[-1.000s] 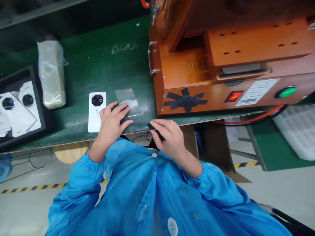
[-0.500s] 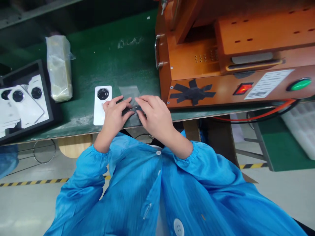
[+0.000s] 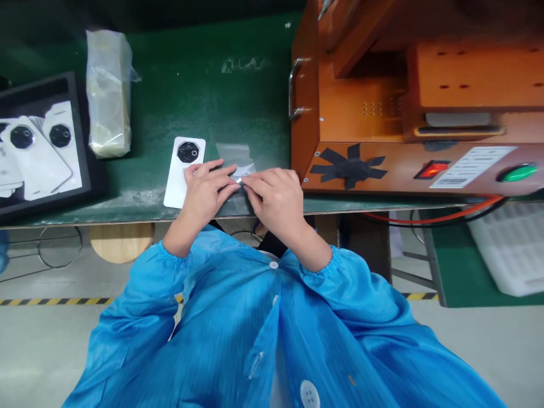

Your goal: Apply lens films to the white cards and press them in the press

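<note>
My left hand (image 3: pixel 204 190) and my right hand (image 3: pixel 276 198) meet at the fingertips near the bench's front edge. Thumb and index finger of each are pinched on a thin, shiny clear plastic film (image 3: pixel 240 179), which glints between them; most of the pinched part is hidden. Beneath and behind the fingers lies a clear plastic sheet (image 3: pixel 233 153), and I cannot tell whether it is one piece with the film. Beside my left hand, a white phone back cover (image 3: pixel 173 182) lies flat, its round black camera area (image 3: pixel 187 152) facing up. The left fingers overlap its right edge.
A black tray (image 3: pixel 85 136) on the left holds several white phone back covers (image 3: pixel 40 156). Near it stands a plastic-wrapped block (image 3: pixel 109 96). An orange machine (image 3: pixel 306 124) with a lit red switch (image 3: pixel 432 169) and green button (image 3: pixel 517 173) occupies the right of the green bench (image 3: pixel 178 96).
The view has shifted and turned slightly. My fingertips have come closer together, and the film between them now catches bright light. The white phone back cover still lies beside my left hand.
</note>
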A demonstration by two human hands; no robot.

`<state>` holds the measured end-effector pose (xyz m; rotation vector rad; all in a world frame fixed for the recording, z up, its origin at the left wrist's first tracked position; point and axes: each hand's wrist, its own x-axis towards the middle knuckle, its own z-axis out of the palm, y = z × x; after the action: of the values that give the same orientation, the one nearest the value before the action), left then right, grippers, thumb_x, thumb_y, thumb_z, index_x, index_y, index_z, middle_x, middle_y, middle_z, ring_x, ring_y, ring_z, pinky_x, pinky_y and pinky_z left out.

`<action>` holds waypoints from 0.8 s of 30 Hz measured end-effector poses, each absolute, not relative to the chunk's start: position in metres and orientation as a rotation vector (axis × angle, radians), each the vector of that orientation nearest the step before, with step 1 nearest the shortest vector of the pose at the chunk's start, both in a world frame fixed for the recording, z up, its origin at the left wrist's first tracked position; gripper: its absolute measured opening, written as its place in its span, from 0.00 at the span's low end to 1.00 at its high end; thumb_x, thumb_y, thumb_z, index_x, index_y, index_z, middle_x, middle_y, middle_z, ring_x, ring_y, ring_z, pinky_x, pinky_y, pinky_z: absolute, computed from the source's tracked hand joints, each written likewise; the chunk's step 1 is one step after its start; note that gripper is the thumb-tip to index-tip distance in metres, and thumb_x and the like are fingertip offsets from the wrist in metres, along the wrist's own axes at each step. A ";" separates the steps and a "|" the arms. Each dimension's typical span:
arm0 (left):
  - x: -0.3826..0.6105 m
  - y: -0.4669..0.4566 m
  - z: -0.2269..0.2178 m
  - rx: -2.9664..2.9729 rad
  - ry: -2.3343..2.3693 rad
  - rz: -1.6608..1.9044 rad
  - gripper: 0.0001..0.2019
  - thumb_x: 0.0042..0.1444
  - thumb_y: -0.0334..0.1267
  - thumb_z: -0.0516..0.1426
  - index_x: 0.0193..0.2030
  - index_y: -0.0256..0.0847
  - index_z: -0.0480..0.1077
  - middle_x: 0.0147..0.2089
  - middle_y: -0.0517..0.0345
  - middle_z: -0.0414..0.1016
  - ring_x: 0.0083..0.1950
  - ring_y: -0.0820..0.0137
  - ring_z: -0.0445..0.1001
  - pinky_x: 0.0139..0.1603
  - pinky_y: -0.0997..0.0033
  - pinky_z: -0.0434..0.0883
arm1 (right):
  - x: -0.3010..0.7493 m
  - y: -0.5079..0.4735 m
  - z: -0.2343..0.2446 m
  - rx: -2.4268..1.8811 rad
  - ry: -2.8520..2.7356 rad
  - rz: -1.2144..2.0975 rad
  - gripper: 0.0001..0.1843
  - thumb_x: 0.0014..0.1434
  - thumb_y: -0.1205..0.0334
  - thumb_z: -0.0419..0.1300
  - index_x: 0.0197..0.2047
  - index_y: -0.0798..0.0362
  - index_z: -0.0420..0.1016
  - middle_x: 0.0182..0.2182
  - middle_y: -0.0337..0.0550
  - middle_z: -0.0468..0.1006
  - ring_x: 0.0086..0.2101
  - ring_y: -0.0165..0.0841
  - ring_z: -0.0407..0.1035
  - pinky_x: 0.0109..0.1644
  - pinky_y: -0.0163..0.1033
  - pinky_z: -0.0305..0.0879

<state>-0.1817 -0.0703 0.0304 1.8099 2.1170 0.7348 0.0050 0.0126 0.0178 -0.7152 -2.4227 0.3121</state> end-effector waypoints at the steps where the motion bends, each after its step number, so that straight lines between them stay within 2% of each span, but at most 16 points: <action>1: -0.182 -0.071 0.031 1.808 2.111 0.732 0.07 0.71 0.43 0.63 0.43 0.49 0.84 0.62 0.55 0.84 0.72 0.50 0.73 0.73 0.38 0.56 | 0.005 0.012 0.017 -0.712 -2.413 0.301 0.12 0.78 0.62 0.58 0.49 0.48 0.85 0.43 0.43 0.87 0.44 0.42 0.75 0.49 0.50 0.63; 5: -0.180 -0.074 0.038 1.800 2.077 0.716 0.07 0.69 0.45 0.65 0.45 0.47 0.81 0.65 0.52 0.82 0.73 0.49 0.71 0.74 0.41 0.58 | 0.008 0.011 0.011 -0.724 -2.400 0.375 0.12 0.78 0.63 0.57 0.46 0.48 0.83 0.42 0.45 0.86 0.43 0.42 0.76 0.46 0.49 0.66; 9: -0.179 -0.078 0.047 1.803 2.043 0.689 0.22 0.68 0.53 0.64 0.63 0.46 0.75 0.76 0.45 0.71 0.75 0.49 0.69 0.74 0.45 0.60 | 0.016 0.007 0.007 -0.668 -2.350 0.524 0.10 0.76 0.66 0.57 0.49 0.48 0.81 0.47 0.48 0.85 0.47 0.44 0.77 0.52 0.51 0.73; 11: -0.180 -0.079 0.048 1.816 2.047 0.670 0.20 0.73 0.49 0.58 0.67 0.47 0.73 0.76 0.46 0.70 0.75 0.50 0.69 0.74 0.44 0.59 | 0.023 0.004 0.007 -0.632 -2.321 0.532 0.09 0.74 0.65 0.60 0.52 0.47 0.80 0.53 0.50 0.84 0.53 0.46 0.77 0.57 0.55 0.75; 13: -0.182 -0.078 0.047 1.835 2.054 0.664 0.17 0.76 0.41 0.53 0.66 0.49 0.75 0.75 0.50 0.73 0.73 0.52 0.71 0.74 0.44 0.59 | 0.031 -0.001 0.007 -0.637 -2.302 0.503 0.09 0.73 0.65 0.61 0.54 0.46 0.80 0.57 0.52 0.82 0.57 0.48 0.76 0.59 0.57 0.75; 17: -0.188 -0.076 0.044 1.852 2.105 0.754 0.18 0.75 0.34 0.50 0.62 0.51 0.78 0.71 0.54 0.78 0.71 0.55 0.73 0.71 0.46 0.62 | 0.048 -0.010 0.009 -0.653 -2.327 0.400 0.09 0.72 0.67 0.62 0.52 0.45 0.80 0.53 0.49 0.84 0.54 0.48 0.78 0.53 0.55 0.76; 20: -0.194 -0.076 0.045 1.843 2.185 0.797 0.16 0.76 0.36 0.51 0.59 0.52 0.79 0.67 0.55 0.80 0.68 0.54 0.74 0.69 0.45 0.64 | 0.055 -0.015 0.009 -0.638 -2.307 0.300 0.07 0.71 0.68 0.64 0.49 0.47 0.80 0.49 0.48 0.85 0.50 0.46 0.79 0.48 0.51 0.74; 24: -0.196 -0.077 0.045 1.845 2.241 0.764 0.12 0.75 0.44 0.56 0.57 0.52 0.81 0.66 0.53 0.81 0.67 0.51 0.74 0.68 0.44 0.64 | 0.058 -0.015 0.006 -0.658 -2.292 0.297 0.07 0.72 0.69 0.63 0.48 0.48 0.81 0.46 0.47 0.86 0.46 0.44 0.79 0.45 0.49 0.73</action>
<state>-0.1965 -0.0770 0.0449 1.8453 2.2411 0.7637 0.0581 -0.0154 0.0063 -0.6582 -2.2919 0.2970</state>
